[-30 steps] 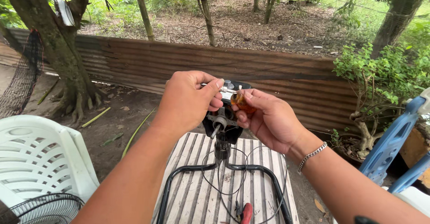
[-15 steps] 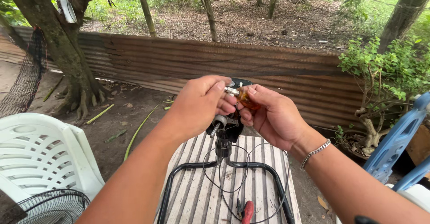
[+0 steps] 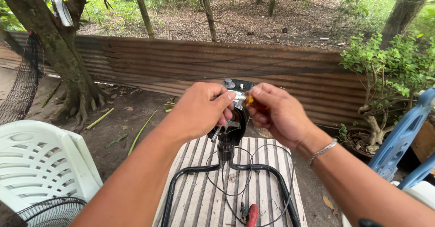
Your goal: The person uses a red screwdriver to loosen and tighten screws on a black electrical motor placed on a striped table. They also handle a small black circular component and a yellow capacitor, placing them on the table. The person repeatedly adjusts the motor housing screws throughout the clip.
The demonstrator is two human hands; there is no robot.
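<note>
— Little is shifted since the earlier frames: both hands are kept at the top of the fan motor housing (image 3: 232, 126), only drawn slightly lower in the head view, and the same grip is held.

— How are the hands seen?

— The left hand (image 3: 201, 110) is curled round the housing, its fingertips pressed against a small metal part at the front. An amber-handled screwdriver (image 3: 254, 103) is pinched in the right hand (image 3: 277, 113), pointed in toward the housing; its tip is hidden by the fingers.

— Where is the motor housing placed?

— It is carried on a black tubular stand (image 3: 229, 170), which is set on a slatted wooden table (image 3: 195, 200). Thin black wires (image 3: 213, 181) are left hanging loose below it.

— And progress?

— The motor is already stripped: no blades or guard are mounted, and a fan grille (image 3: 47, 213) is laid aside beside a white plastic chair (image 3: 41, 163). Red-handled pliers (image 3: 251, 214) are parked on the table. Fastener work at the top is judged to be under way; whether a screw is being loosened or tightened cannot be told, and the wires are not yet tidied.
</note>
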